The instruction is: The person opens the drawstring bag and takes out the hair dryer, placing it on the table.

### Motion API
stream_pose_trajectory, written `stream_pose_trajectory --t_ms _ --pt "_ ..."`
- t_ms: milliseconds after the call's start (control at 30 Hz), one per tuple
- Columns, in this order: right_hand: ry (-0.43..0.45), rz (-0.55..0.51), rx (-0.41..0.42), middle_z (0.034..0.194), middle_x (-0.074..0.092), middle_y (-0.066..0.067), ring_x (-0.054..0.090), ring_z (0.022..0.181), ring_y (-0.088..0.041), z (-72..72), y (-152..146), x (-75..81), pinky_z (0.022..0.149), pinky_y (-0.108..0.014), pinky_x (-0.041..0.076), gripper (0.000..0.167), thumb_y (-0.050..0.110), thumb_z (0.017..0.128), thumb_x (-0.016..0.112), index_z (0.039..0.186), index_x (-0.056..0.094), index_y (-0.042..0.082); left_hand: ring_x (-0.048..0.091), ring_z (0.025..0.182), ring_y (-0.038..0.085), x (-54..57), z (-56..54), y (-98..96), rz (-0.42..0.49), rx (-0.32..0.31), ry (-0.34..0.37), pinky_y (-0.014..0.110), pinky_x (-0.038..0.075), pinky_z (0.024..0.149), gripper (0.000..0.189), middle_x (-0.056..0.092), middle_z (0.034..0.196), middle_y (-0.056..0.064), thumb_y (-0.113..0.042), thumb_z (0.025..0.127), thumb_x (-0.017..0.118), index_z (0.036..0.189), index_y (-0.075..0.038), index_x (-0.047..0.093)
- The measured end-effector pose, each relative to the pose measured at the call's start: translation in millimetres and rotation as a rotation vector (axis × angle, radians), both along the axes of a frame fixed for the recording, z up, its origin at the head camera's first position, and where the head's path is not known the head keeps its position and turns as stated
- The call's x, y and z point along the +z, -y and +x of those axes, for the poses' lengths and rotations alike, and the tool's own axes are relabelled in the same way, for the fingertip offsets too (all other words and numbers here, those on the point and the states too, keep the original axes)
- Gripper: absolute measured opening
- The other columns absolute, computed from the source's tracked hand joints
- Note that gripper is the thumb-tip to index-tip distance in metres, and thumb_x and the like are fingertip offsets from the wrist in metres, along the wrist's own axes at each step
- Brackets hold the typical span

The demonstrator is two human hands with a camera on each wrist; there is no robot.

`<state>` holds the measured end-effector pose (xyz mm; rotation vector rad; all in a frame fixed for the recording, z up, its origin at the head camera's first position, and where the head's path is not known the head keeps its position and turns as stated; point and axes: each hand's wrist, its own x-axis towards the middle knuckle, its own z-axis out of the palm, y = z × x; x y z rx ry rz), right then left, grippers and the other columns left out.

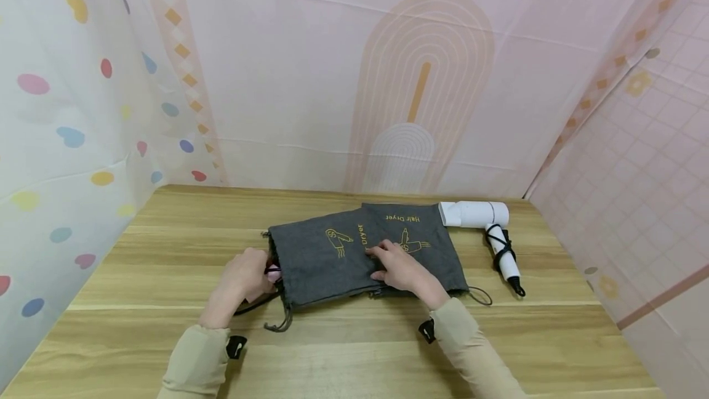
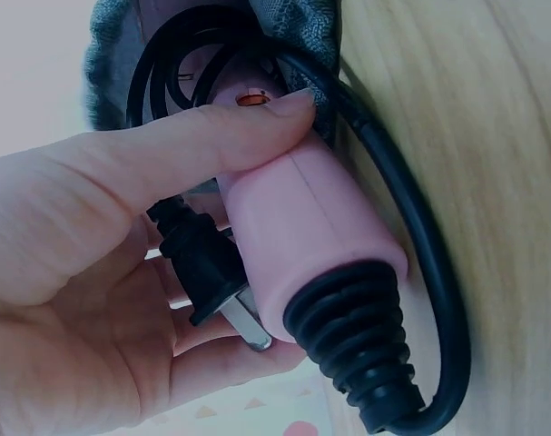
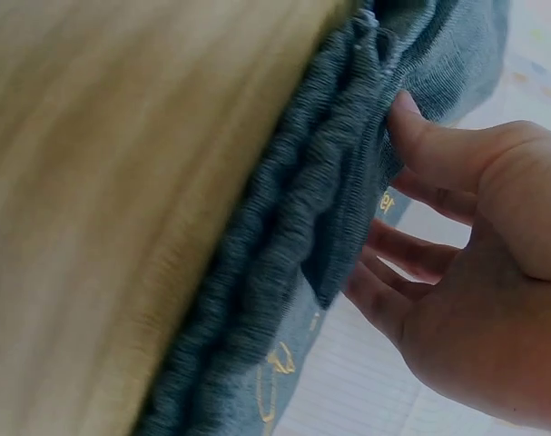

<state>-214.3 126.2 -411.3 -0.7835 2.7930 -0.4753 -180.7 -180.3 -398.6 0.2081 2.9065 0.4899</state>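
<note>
My left hand [image 1: 247,273] grips the pink hair dryer handle [image 2: 316,204] at the mouth of a dark grey drawstring bag [image 1: 310,263]. The thumb lies across the handle; a looped black cord [image 2: 420,236] and a two-pin plug [image 2: 207,263] are beside it. The dryer's front part is hidden inside the bag. At the other end of this bag, my right hand [image 1: 401,268] rests on the cloth, its fingers spread and loosely bent. That end overlaps a second grey bag [image 1: 443,263], which lies flat and carries a yellow hair dryer print.
A white hair dryer [image 1: 476,214] lies at the back right, its handle [image 1: 501,254] wrapped in black cord. The wooden table [image 1: 354,356] meets patterned cloth [image 1: 288,79] at the back and sides. A drawstring [image 1: 282,325] trails from the left bag.
</note>
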Motion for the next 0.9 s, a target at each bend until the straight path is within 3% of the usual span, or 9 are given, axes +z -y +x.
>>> stream_pose_trajectory --t_ms 167,600,900 --pt "-0.012 0.030 0.004 0.125 0.052 -0.013 0.050 0.114 -0.031 -0.2 2.6 -4.7 0.093 -0.043 0.045 0.045 0.020 0.091 0.062 0.134 0.052 0.010 0.062 0.070 0.025 0.5 -0.9 1.0 0.002 -0.009 0.010 0.039 0.050 0.059 0.026 0.066 0.087 0.011 -0.013 0.070 0.081 0.090 -0.004 0.067" --pt "-0.014 0.038 -0.010 0.124 0.051 -0.011 0.048 0.108 -0.028 0.8 3.5 -7.2 0.089 -0.043 0.045 0.046 0.019 0.090 0.063 0.134 0.052 0.012 0.064 0.076 0.029 1.0 -0.3 4.6 0.008 -0.009 0.019 0.042 0.052 0.062 0.037 0.067 0.095 0.014 -0.016 0.069 0.083 0.100 -0.003 0.067" --pt "-0.010 0.049 -0.015 0.124 0.050 -0.012 0.047 0.106 -0.027 2.2 3.2 -7.2 0.089 -0.043 0.044 0.047 0.020 0.090 0.064 0.134 0.052 0.012 0.063 0.075 0.028 1.1 -0.5 9.5 0.015 0.004 0.020 0.042 0.050 0.060 0.034 0.067 0.094 0.013 -0.015 0.068 0.084 0.096 -0.005 0.067"
